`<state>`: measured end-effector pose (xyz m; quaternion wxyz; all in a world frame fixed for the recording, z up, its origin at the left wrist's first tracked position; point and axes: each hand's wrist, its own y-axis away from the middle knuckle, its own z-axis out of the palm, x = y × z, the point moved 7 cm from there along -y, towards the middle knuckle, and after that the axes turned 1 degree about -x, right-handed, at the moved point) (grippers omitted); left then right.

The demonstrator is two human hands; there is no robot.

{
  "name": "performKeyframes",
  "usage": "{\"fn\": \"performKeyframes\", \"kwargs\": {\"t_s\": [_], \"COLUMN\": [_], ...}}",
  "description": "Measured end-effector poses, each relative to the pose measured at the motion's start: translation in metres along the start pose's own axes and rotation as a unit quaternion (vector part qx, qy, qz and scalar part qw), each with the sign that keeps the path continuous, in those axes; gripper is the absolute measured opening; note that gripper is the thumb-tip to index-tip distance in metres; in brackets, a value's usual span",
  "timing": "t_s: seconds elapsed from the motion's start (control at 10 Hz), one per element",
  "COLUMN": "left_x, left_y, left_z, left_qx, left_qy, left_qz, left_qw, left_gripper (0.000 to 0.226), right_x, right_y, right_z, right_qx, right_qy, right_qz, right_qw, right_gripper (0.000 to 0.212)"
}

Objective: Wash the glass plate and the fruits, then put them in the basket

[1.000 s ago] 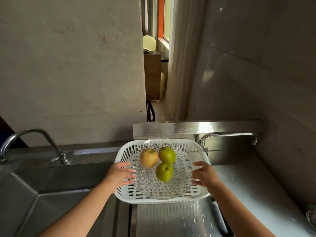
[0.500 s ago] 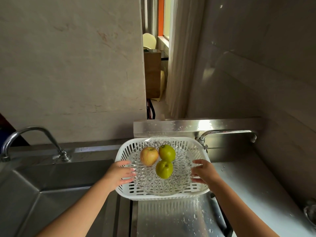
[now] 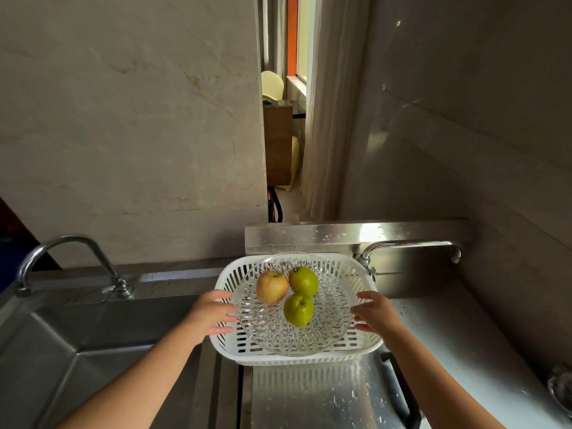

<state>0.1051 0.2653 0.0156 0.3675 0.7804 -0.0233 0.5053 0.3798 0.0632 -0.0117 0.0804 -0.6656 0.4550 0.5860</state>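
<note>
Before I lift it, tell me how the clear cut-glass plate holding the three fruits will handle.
The clear cut-glass plate looks rigid and probably breakable, so set it down gently. Water drops on the steel counter suggest its rim may be slippery. The reddish apple and two green fruits sit loose and would likely roll if it tilts.
</note>
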Motion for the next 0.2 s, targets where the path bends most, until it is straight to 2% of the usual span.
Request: {"fn": "performKeyframes", "kwargs": {"t_s": [0.2], "left_x": [0.050], "left_y": [0.020], "left_z": [-0.011], "left_qx": [-0.007], "left_qy": [-0.020], "left_qz": [0.067], "left_qw": [0.998], "left_gripper": [0.048], "right_x": [-0.041], "right_y": [0.017], "right_z": [-0.015], "right_qx": [0.034], "right_qy": [0.053], "right_qz": [-0.068], "right_qw": [0.996], "right_gripper": [0.043]}}
